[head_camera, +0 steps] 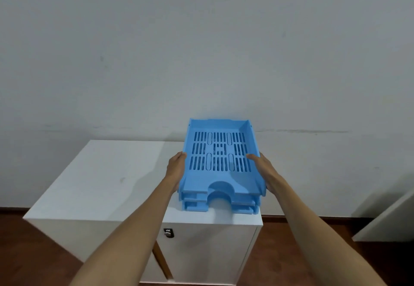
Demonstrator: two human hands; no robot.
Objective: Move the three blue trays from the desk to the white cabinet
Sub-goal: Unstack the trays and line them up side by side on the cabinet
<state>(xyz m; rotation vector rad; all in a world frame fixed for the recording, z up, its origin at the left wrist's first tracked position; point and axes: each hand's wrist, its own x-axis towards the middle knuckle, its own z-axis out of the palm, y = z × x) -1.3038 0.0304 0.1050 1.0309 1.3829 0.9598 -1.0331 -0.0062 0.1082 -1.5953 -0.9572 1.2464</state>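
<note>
Three light blue slotted trays [220, 155] are stacked one on another, with the stack over the right part of the white cabinet's top [107, 185]. Its near end appears to touch the cabinet top by the front edge, while the far end tilts up toward the wall. My left hand [177, 169] grips the stack's left side. On the right side, my right hand [266, 171] holds it with the thumb over the top tray's rim. The two lower trays show only at their front edges.
A grey-white wall stands right behind the cabinet. A small black lock [168, 233] sits on the cabinet front. A white desk corner [389, 220] juts in at the right. The floor [33, 252] is dark red-brown wood.
</note>
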